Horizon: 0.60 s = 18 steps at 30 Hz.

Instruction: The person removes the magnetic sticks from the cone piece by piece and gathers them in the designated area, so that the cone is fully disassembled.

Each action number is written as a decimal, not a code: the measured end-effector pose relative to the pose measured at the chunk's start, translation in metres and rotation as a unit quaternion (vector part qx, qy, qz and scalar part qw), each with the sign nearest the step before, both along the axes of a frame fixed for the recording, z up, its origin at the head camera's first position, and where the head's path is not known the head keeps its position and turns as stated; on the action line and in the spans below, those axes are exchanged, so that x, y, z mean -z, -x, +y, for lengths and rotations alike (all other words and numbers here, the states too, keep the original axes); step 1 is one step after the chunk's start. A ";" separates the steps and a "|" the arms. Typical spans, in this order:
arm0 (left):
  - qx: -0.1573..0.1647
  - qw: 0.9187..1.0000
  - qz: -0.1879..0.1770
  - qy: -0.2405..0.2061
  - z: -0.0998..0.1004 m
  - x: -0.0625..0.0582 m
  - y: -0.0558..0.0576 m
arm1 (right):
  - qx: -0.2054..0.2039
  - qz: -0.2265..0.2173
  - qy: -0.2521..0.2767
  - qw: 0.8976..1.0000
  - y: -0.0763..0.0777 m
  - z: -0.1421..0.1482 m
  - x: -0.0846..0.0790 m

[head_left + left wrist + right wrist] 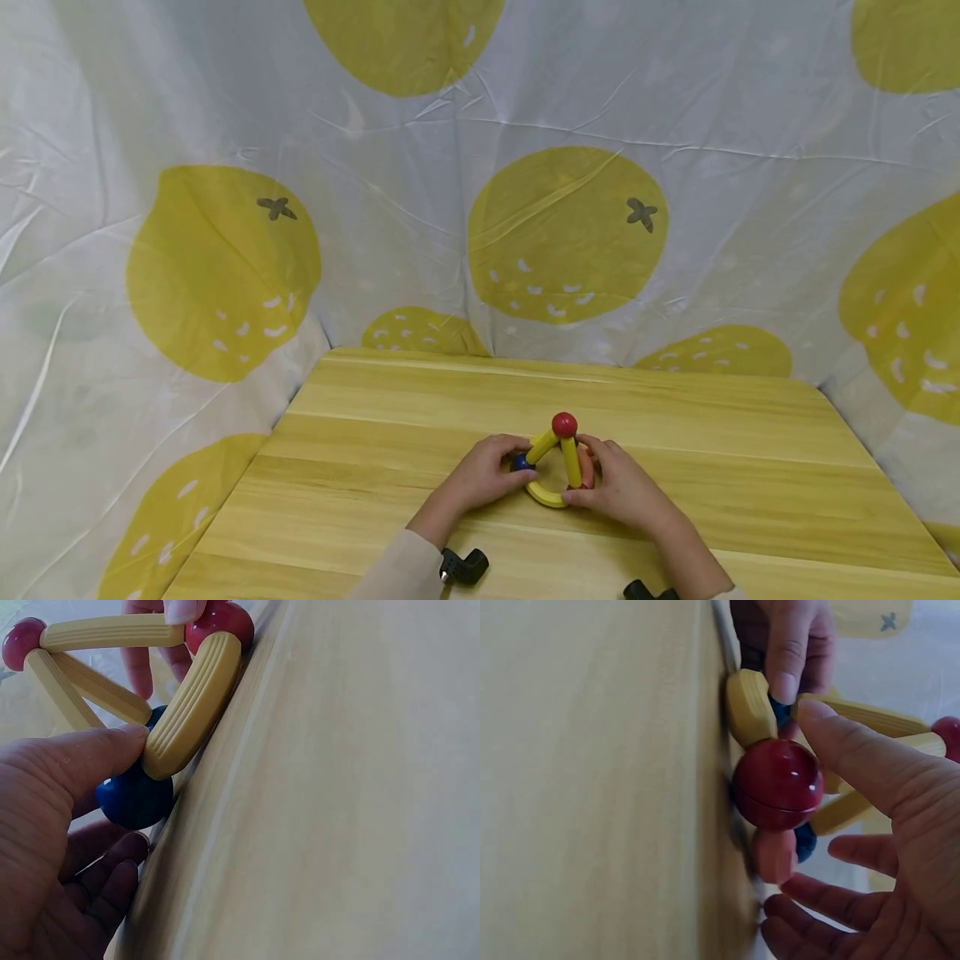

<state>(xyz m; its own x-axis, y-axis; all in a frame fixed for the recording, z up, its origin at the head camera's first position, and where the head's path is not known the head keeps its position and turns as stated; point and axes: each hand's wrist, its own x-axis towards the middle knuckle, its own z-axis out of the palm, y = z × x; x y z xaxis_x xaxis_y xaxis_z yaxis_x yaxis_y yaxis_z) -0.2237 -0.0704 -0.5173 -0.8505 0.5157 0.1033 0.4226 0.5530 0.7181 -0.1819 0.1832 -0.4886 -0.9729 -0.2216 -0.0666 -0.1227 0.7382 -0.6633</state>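
A ball-and-rod building toy stands on the table between both hands. Its red top ball (565, 425) caps straight yellow rods (571, 462) that slope down to a ring of curved pieces. My left hand (483, 473) pinches the blue ball (135, 799) at the left corner, its thumb lying where the curved yellow rod (193, 705) meets that ball. On the other side, my right hand (622, 487) grips the corner with the lower red ball (778, 784), thumb on one side and fingers by the curved orange rod (774, 855). A second blue ball (805, 843) shows partly behind.
The wooden table (360, 433) carries the toy near its middle. Black angled devices (465, 568) sit at both wrists. A pale cloth (390, 217) with printed yellow fruit hangs behind and beside the table.
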 end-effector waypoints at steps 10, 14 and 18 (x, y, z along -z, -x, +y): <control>0.006 1.000 0.010 0.003 -0.001 -0.001 -0.001 | -0.051 -0.074 0.066 0.994 -0.002 0.021 -0.011; 0.015 1.000 0.006 0.003 -0.002 -0.002 -0.002 | -0.055 -0.073 0.070 0.993 -0.003 0.026 -0.012; 0.024 1.000 -0.011 0.002 -0.004 -0.002 -0.003 | -0.060 -0.055 0.068 0.994 -0.003 0.024 -0.009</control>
<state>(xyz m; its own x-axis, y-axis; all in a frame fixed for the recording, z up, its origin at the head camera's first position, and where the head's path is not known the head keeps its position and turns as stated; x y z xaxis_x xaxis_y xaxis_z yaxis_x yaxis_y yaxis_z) -0.2205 -0.0744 -0.5153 -0.8263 0.5570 0.0836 0.4336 0.5343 0.7256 -0.1788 0.2075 -0.4795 -0.9276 -0.3492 -0.1326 -0.1256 0.6259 -0.7697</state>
